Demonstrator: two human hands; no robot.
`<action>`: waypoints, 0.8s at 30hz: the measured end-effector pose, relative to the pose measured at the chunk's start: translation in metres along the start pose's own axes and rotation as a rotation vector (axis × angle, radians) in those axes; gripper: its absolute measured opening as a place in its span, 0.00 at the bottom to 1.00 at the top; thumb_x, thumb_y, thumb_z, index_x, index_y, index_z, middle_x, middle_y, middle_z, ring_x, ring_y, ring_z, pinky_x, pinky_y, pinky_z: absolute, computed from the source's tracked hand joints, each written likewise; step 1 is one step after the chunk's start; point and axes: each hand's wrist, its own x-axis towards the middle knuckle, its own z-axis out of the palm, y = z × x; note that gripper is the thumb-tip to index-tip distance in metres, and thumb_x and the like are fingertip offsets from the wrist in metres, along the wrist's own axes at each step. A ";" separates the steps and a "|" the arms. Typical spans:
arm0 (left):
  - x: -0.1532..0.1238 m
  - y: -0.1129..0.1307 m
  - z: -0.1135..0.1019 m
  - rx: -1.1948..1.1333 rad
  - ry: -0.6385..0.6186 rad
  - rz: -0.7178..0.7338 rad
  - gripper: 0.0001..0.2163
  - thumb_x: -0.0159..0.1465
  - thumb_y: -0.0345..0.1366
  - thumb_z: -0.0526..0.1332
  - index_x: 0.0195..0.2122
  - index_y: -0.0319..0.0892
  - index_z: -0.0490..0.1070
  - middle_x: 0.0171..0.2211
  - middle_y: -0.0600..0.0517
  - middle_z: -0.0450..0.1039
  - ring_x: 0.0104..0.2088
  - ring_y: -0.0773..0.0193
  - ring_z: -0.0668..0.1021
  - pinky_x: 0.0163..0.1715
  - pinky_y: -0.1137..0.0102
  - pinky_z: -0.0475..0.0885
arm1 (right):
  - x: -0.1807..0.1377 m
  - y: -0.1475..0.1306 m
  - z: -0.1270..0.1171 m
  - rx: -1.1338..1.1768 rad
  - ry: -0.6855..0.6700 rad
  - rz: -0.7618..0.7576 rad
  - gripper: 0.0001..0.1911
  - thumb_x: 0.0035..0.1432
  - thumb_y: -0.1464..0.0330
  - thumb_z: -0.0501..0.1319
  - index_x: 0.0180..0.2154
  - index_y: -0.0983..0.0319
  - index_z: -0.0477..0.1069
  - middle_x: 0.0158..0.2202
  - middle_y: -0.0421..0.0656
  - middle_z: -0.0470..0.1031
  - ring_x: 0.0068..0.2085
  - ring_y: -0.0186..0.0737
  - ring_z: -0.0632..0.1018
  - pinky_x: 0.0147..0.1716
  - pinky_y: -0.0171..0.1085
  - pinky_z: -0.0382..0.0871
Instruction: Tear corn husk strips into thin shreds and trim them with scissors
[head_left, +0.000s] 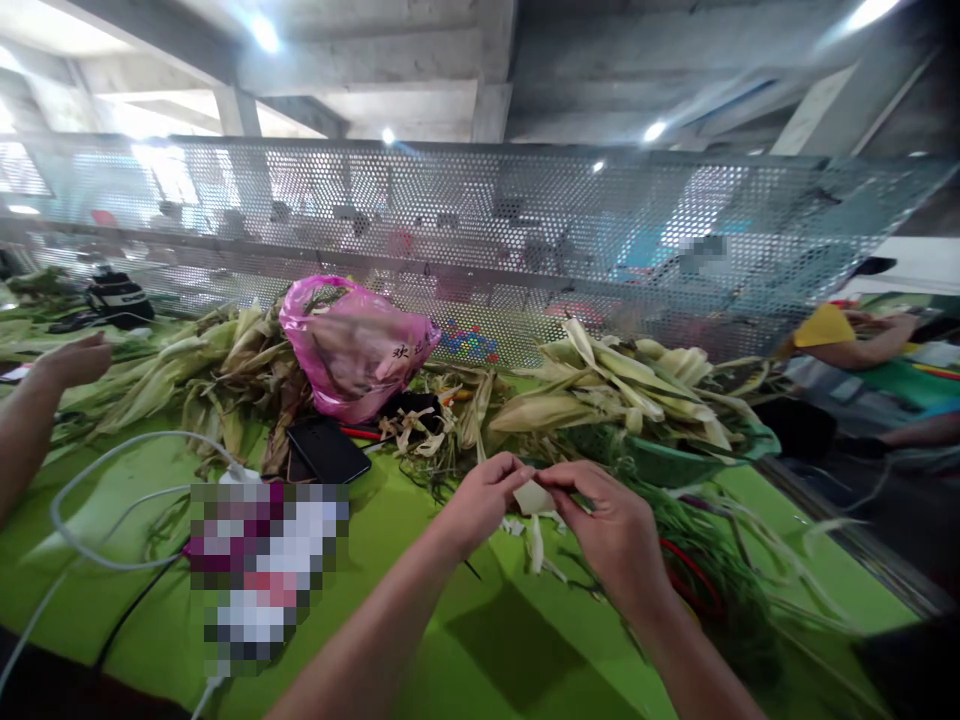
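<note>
My left hand (484, 500) and my right hand (611, 530) meet over the green table (480, 650), both pinching a small pale strip of corn husk (534, 497) between thumbs and fingers. Below them lie a few torn husk scraps (536, 545). A heap of pale corn husks (622, 385) rests in a green basin (671, 462) just beyond my right hand.
A pink plastic bag (352, 345) and a black phone (328, 448) lie left of centre among more husks (202, 370). A white cable (97, 500) loops at left. Another person's hand (71, 360) reaches in at far left; someone sits at far right (855, 345). Perforated metal panel (480, 220) behind.
</note>
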 end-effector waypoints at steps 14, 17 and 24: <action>0.003 -0.007 0.000 0.098 0.015 0.047 0.01 0.57 0.31 0.56 0.30 0.40 0.63 0.24 0.56 0.62 0.25 0.71 0.65 0.27 0.74 0.60 | 0.002 -0.001 -0.001 0.085 -0.015 0.118 0.05 0.55 0.71 0.60 0.32 0.59 0.75 0.32 0.42 0.77 0.34 0.40 0.76 0.36 0.37 0.69; 0.003 -0.008 -0.001 0.155 0.022 0.103 0.02 0.58 0.31 0.57 0.32 0.40 0.64 0.26 0.56 0.62 0.27 0.70 0.64 0.27 0.75 0.59 | 0.003 0.000 -0.001 0.213 -0.046 0.246 0.06 0.55 0.66 0.62 0.35 0.60 0.75 0.32 0.43 0.78 0.34 0.41 0.77 0.36 0.38 0.71; 0.002 -0.006 -0.002 0.315 0.032 0.202 0.08 0.64 0.39 0.54 0.32 0.40 0.64 0.28 0.54 0.64 0.30 0.68 0.65 0.31 0.73 0.61 | 0.003 0.003 -0.002 0.311 -0.101 0.378 0.12 0.55 0.60 0.63 0.36 0.62 0.75 0.31 0.43 0.77 0.32 0.40 0.75 0.32 0.37 0.70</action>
